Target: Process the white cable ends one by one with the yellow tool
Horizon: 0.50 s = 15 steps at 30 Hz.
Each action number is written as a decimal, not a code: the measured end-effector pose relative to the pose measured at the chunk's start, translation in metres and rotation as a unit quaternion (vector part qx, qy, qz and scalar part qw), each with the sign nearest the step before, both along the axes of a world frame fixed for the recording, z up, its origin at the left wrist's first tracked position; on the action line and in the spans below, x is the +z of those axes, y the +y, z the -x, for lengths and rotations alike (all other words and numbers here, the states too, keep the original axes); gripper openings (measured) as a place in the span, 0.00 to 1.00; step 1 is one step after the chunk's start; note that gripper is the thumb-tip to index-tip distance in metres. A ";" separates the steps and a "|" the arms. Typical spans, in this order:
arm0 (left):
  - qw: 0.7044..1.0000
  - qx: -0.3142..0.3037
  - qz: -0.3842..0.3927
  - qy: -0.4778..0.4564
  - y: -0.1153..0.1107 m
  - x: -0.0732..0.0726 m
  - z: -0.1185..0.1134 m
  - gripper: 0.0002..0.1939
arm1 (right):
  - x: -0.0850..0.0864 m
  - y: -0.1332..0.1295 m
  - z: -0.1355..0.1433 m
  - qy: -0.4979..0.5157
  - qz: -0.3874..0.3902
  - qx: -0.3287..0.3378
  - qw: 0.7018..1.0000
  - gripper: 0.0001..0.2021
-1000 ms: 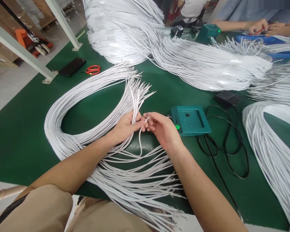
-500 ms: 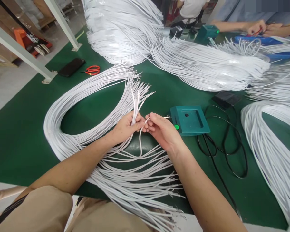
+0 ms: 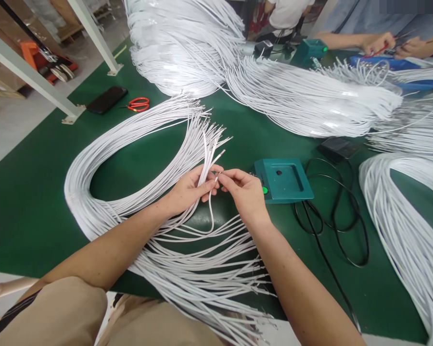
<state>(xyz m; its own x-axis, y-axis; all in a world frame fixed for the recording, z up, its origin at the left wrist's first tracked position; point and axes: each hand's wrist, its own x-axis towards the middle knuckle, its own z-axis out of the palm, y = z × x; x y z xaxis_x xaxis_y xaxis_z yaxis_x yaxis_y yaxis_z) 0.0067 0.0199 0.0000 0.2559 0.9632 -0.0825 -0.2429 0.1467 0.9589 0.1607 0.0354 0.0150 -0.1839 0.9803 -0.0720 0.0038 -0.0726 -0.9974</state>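
Several white cables (image 3: 206, 161) run up through my left hand (image 3: 193, 191), which is closed around them. One cable loops out below, and its end sits between the fingertips of both hands. My right hand (image 3: 243, 190) pinches that thin, stripped-looking end, its fingers almost touching the left thumb. Just right of my right hand stands a small green machine (image 3: 285, 180) with a lit green button. A large bent bundle of white cables (image 3: 81, 178) curves around on the left, and loose cable ends (image 3: 216, 269) fan out below my hands.
Red-handled scissors (image 3: 138, 104) and a black phone (image 3: 107, 100) lie at the back left. Black cords (image 3: 341, 216) coil right of the machine, beside a black box (image 3: 337, 148). Big cable bundles (image 3: 310, 96) cover the back and right. Across the table, a person's hands (image 3: 380, 44) hold a red-handled tool.
My right hand has turned and its fingers have drawn in over the cable end, hiding the machine's metal tip. The held cables have shifted slightly. Across the table, the other person's hands have moved apart.
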 end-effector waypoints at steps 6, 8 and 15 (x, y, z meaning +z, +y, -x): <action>0.992 0.007 0.099 -0.082 0.004 -0.002 0.003 0.18 | -0.003 -0.003 -0.001 -0.370 -0.352 0.010 0.860 0.14; 0.993 0.013 0.093 -0.068 0.006 -0.004 0.004 0.18 | -0.002 0.001 -0.006 -0.445 -0.399 0.034 0.801 0.14; 0.997 0.042 0.061 -0.001 0.013 -0.017 0.006 0.19 | -0.001 0.020 -0.034 -0.587 -0.366 0.053 0.720 0.07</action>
<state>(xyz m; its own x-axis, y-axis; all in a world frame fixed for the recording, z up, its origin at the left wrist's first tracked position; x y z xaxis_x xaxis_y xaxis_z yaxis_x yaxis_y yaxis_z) 0.0005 0.0333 -0.0174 0.1747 0.9643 -0.1991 -0.2619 0.2404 0.9347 0.1949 0.0553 0.0145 -0.4943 0.8194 0.2901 0.8422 0.5341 -0.0735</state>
